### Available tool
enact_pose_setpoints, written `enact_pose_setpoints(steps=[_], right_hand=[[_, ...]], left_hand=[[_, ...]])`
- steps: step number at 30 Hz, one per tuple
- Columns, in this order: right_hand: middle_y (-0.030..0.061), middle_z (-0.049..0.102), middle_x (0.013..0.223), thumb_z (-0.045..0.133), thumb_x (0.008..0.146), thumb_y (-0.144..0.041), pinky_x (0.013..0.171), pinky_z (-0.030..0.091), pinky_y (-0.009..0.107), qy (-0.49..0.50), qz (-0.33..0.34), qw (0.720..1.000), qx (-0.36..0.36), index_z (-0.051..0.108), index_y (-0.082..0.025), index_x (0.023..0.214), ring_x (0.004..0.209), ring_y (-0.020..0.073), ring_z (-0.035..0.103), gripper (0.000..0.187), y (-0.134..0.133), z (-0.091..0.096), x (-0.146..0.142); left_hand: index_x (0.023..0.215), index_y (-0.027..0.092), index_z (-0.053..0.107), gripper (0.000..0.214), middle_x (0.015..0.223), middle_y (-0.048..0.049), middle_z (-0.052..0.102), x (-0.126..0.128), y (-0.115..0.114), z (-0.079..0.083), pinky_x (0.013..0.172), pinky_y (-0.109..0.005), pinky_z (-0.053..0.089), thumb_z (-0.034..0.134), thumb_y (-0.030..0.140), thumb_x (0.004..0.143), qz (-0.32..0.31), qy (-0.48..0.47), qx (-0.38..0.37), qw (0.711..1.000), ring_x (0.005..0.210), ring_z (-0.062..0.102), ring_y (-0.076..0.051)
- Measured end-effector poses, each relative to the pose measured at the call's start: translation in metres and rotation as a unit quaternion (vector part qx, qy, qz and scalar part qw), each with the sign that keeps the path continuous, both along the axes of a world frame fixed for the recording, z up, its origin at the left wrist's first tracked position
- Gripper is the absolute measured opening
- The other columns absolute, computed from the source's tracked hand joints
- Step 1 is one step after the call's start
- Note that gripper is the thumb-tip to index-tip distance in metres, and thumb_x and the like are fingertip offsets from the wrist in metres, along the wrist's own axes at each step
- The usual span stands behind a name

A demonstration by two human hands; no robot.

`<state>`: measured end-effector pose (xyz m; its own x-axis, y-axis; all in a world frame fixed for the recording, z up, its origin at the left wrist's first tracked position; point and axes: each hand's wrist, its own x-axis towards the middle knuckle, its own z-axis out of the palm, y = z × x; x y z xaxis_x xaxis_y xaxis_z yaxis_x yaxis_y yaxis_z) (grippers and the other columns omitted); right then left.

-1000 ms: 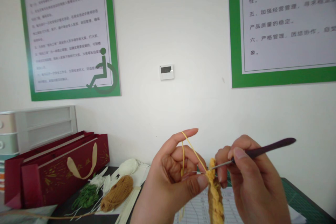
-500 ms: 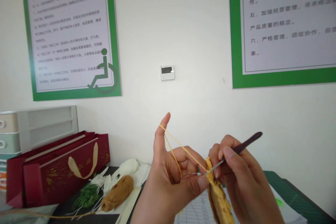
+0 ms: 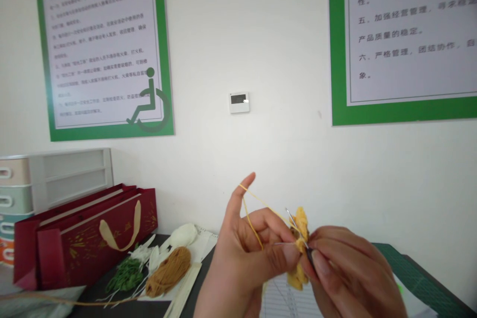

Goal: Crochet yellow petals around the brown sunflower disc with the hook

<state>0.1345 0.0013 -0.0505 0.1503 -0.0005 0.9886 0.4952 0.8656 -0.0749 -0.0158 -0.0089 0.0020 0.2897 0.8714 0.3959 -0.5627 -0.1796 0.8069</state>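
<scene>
My left hand [image 3: 253, 258] pinches a yellow crocheted piece [image 3: 301, 223] between thumb and fingers. Its raised index finger carries a strand of yellow yarn [image 3: 257, 198] that runs down to the piece. In my right hand [image 3: 350, 273] is a crochet hook [image 3: 294, 221], gripped by its dark handle near the work. The metal tip points up and to the left, passing beside or through the yellow stitches; I cannot tell which. A thin pale wire or thread [image 3: 281, 243] sticks out near my left thumb. My fingers hide part of the crocheted piece.
Left on the dark table lie a brown yarn skein [image 3: 169, 271], green yarn [image 3: 124, 276] and white yarn [image 3: 183, 236]. Dark red gift bags [image 3: 85, 243] stand before a drawer unit [image 3: 70, 174]. Printed paper [image 3: 278, 298] and a green cutting mat [image 3: 421, 278] lie beneath my hands.
My right hand has turned and the hook has swung from pointing down-left to pointing up-left, its handle now low. The crocheted piece has turned, and my left index finger leans further right.
</scene>
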Motion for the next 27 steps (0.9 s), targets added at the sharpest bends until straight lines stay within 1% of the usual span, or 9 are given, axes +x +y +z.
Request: enact_pose_setpoints(steps=[2, 4, 6, 8, 10, 12, 16, 20, 27], right_hand=[[0.0013, 0.074, 0.080, 0.073, 0.081, -0.006, 0.055, 0.060, 0.036, 0.023, 0.062, 0.998, 0.017, 0.075, -0.034, 0.107, 0.068, 0.0209, 0.069, 0.038, 0.004, -0.001, -0.007], [0.0002, 0.070, 0.080, 0.072, 0.088, -0.014, 0.057, 0.056, 0.033, 0.106, 0.169, 0.980, 0.022, 0.076, -0.034, 0.103, 0.068, 0.0173, 0.065, 0.025, 0.007, 0.004, -0.014], [0.0006, 0.066, 0.082, 0.073, 0.092, -0.026, 0.057, 0.054, 0.029, 0.136, 0.285, 0.947, -0.055, 0.075, -0.031, 0.095, 0.072, 0.0160, 0.064, 0.006, 0.009, 0.010, -0.018], [0.0017, 0.063, 0.087, 0.074, 0.091, -0.035, 0.059, 0.054, 0.028, 0.134, 0.355, 0.917, -0.123, 0.074, -0.028, 0.089, 0.076, 0.0160, 0.064, 0.007, 0.010, 0.015, -0.019], [0.0038, 0.064, 0.095, 0.074, 0.091, -0.038, 0.067, 0.056, 0.030, 0.120, 0.363, 0.912, -0.146, 0.073, -0.028, 0.088, 0.085, 0.0179, 0.065, 0.011, 0.009, 0.016, -0.015], [0.0054, 0.068, 0.098, 0.072, 0.093, -0.038, 0.079, 0.056, 0.035, 0.093, 0.336, 0.927, -0.140, 0.073, -0.028, 0.089, 0.098, 0.0215, 0.065, 0.011, 0.009, 0.016, -0.010], [0.0038, 0.076, 0.086, 0.065, 0.097, -0.036, 0.098, 0.049, 0.045, 0.046, 0.335, 0.932, -0.126, 0.068, -0.030, 0.095, 0.109, 0.0250, 0.061, 0.007, 0.011, 0.015, -0.004], [0.0016, 0.074, 0.079, 0.063, 0.099, -0.037, 0.096, 0.047, 0.046, 0.057, 0.365, 0.919, -0.134, 0.065, -0.031, 0.099, 0.099, 0.0237, 0.062, 0.006, 0.013, 0.015, -0.005], [0.0002, 0.072, 0.079, 0.061, 0.100, -0.038, 0.092, 0.047, 0.041, 0.067, 0.400, 0.902, -0.148, 0.063, -0.032, 0.099, 0.099, 0.0224, 0.060, 0.007, 0.012, 0.014, -0.007]], left_hand=[[0.161, 0.022, 0.025, 0.123, 0.073, -0.0002, 0.072, -0.001, 0.004, 0.000, 0.055, -0.020, 0.040, 0.094, 0.006, 0.060, -0.063, -0.005, -0.045, 0.997, 0.058, 0.061, -0.012], [0.160, 0.020, 0.027, 0.124, 0.072, 0.0005, 0.070, -0.003, 0.005, 0.002, 0.052, -0.018, 0.033, 0.095, 0.005, 0.058, -0.090, -0.015, -0.060, 0.994, 0.056, 0.056, -0.008], [0.162, 0.023, 0.019, 0.130, 0.070, 0.0027, 0.069, -0.004, 0.005, 0.004, 0.051, -0.017, 0.032, 0.096, 0.005, 0.059, -0.080, -0.018, -0.047, 0.996, 0.054, 0.052, -0.007], [0.163, 0.027, 0.012, 0.132, 0.068, 0.0044, 0.068, -0.004, 0.002, 0.005, 0.053, -0.017, 0.035, 0.095, 0.005, 0.062, -0.054, -0.016, -0.024, 0.998, 0.054, 0.053, -0.007], [0.163, 0.029, 0.009, 0.132, 0.068, 0.0045, 0.069, -0.004, 0.000, 0.006, 0.057, -0.018, 0.041, 0.094, 0.004, 0.064, -0.035, -0.010, -0.004, 0.999, 0.056, 0.056, -0.008], [0.163, 0.032, 0.008, 0.131, 0.069, 0.0041, 0.071, -0.004, -0.002, 0.005, 0.061, -0.020, 0.044, 0.093, 0.004, 0.067, -0.028, 0.001, 0.005, 1.000, 0.059, 0.059, -0.010], [0.162, 0.035, 0.007, 0.128, 0.070, 0.0048, 0.071, -0.004, -0.004, 0.005, 0.058, -0.019, 0.042, 0.090, 0.003, 0.071, -0.017, 0.014, 0.009, 1.000, 0.059, 0.061, -0.010], [0.162, 0.035, 0.010, 0.125, 0.070, 0.0046, 0.070, -0.006, -0.005, 0.005, 0.059, -0.019, 0.041, 0.089, 0.002, 0.072, -0.004, 0.018, 0.009, 1.000, 0.059, 0.059, -0.009], [0.161, 0.032, 0.020, 0.118, 0.073, 0.0031, 0.072, -0.010, -0.008, 0.006, 0.063, -0.020, 0.044, 0.093, 0.009, 0.071, 0.015, 0.031, 0.011, 0.999, 0.058, 0.055, -0.007]])
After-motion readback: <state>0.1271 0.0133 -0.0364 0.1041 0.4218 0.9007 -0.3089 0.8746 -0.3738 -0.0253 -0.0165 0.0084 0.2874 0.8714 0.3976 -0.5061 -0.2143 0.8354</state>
